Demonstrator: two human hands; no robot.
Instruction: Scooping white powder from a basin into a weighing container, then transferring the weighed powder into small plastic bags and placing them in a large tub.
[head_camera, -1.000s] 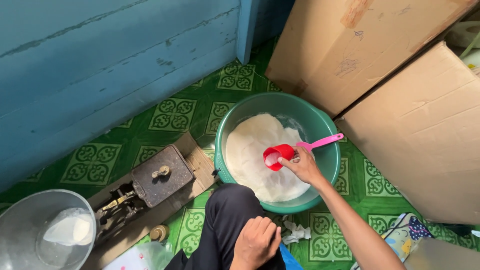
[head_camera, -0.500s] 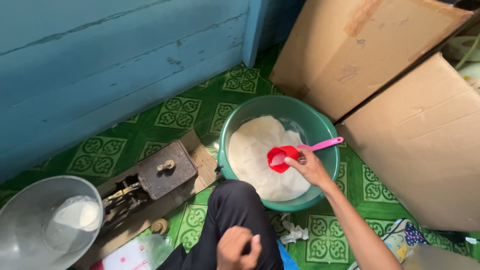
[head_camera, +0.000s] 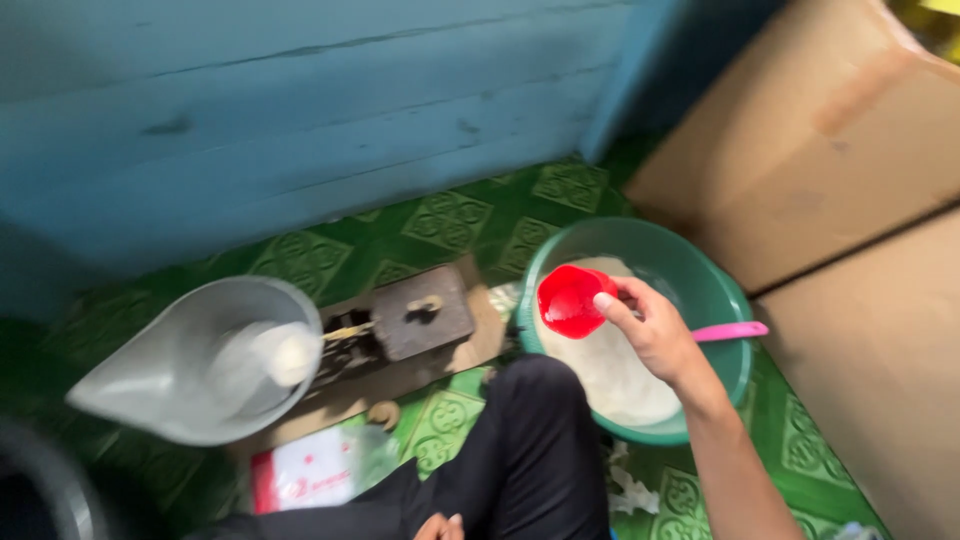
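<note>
Our right hand (head_camera: 655, 330) grips red scoop (head_camera: 570, 300) over green basin (head_camera: 735, 300); left hand (head_camera: 440, 527) (barely visible) unclear. We keep scoop level toward scale pan (head_camera: 150, 390).

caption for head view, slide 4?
Right hand lifts a red scoop over a green basin of white powder, beside a balance scale.
</note>
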